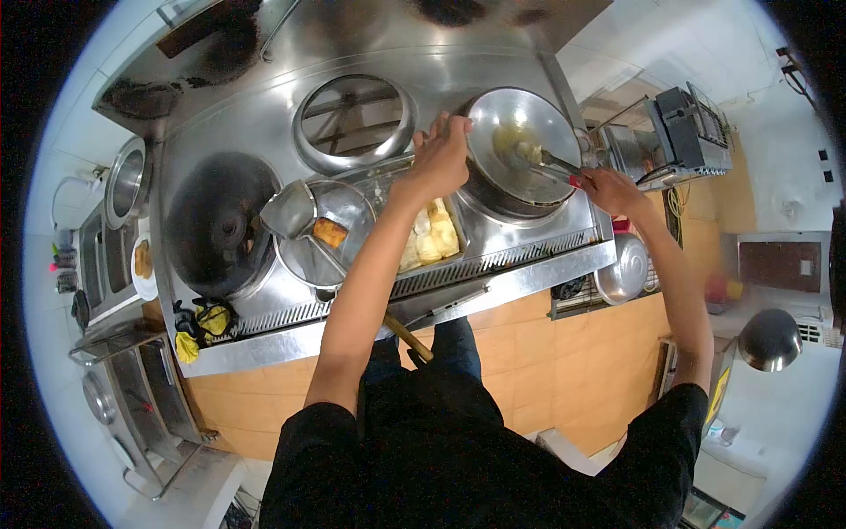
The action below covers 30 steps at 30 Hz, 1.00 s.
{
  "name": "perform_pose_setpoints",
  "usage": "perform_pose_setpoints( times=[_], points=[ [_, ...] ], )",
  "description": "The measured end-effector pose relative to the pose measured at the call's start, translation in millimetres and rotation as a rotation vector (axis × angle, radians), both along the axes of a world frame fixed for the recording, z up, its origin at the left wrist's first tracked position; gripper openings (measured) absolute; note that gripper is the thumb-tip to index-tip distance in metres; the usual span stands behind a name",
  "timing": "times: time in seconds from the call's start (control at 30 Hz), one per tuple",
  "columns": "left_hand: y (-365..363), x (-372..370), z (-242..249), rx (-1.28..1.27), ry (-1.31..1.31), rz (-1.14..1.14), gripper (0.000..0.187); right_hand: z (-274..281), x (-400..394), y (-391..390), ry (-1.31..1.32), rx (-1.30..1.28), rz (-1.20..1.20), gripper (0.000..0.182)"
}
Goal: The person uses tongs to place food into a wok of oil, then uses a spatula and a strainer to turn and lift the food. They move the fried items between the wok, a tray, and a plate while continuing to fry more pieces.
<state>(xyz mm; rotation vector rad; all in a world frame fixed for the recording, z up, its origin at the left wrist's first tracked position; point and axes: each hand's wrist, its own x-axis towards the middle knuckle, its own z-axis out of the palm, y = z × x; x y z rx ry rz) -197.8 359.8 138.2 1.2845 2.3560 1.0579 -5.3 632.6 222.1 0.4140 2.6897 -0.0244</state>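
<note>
My left hand [443, 154] is closed at the near-left rim of a wide metal pot [496, 104] on the right of the stove. My right hand [612, 191] grips a red-handled metal utensil [557, 173], whose working end reaches down into the pot. Its exact kind is hard to make out. A little yellowish food [514, 139] lies at the pot's bottom. Below my left hand, partly covered by my forearm, stands a rectangular metal tray [462, 231] with pale yellow pieces [434, 240] in it.
A blackened wok [225, 225] sits on the left. Beside it, a large ladle [289, 210] and a golden-brown piece [330, 233] rest over a round metal vessel. An uncovered burner ring [404, 132] is behind. Gloves [203, 324] lie at the front-left corner.
</note>
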Motion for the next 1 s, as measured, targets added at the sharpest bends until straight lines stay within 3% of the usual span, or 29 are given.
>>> perform_pose_setpoints(
  times=[0.07,0.33,0.53,0.6,0.67,0.7,0.77,0.8,0.83,0.87,1.0],
  points=[
    [-4,0,-1,0.007,0.012,0.012,0.056,3,-8,4,-0.069,-0.002,0.1,0.038],
    [-16,9,2,0.038,0.148,0.082,0.051,9,-25,14,-0.096,0.002,0.068,0.037],
    [-19,9,10,-0.008,-0.023,0.024,0.052,13,-24,22,-0.062,-0.13,0.06,0.031],
    [-19,12,6,0.044,0.136,0.082,0.052,18,-21,21,-0.003,-0.166,0.064,0.031],
    [-19,14,2,0.057,0.138,0.092,0.051,30,-22,17,0.009,-0.181,-0.185,0.038],
    [-20,14,3,0.069,0.137,0.104,0.051,29,-19,17,0.015,-0.181,-0.185,0.038],
    [-24,15,5,0.081,0.063,0.069,0.05,23,-9,17,0.167,-0.282,-0.388,0.048],
    [-25,14,6,0.091,-0.018,0.035,0.048,8,0,27,0.176,-0.282,-0.386,0.048],
    [-20,16,-9,0.145,0.159,0.118,0.045,-16,13,45,0.29,-0.266,-0.35,0.051],
    [-20,16,-4,0.146,0.165,0.118,0.045,-29,20,53,0.402,-0.249,-0.313,0.056],
    [-10,17,2,0.108,-0.054,0.084,0.025,-26,27,39,0.151,-0.36,-0.518,0.066]
  ],
)
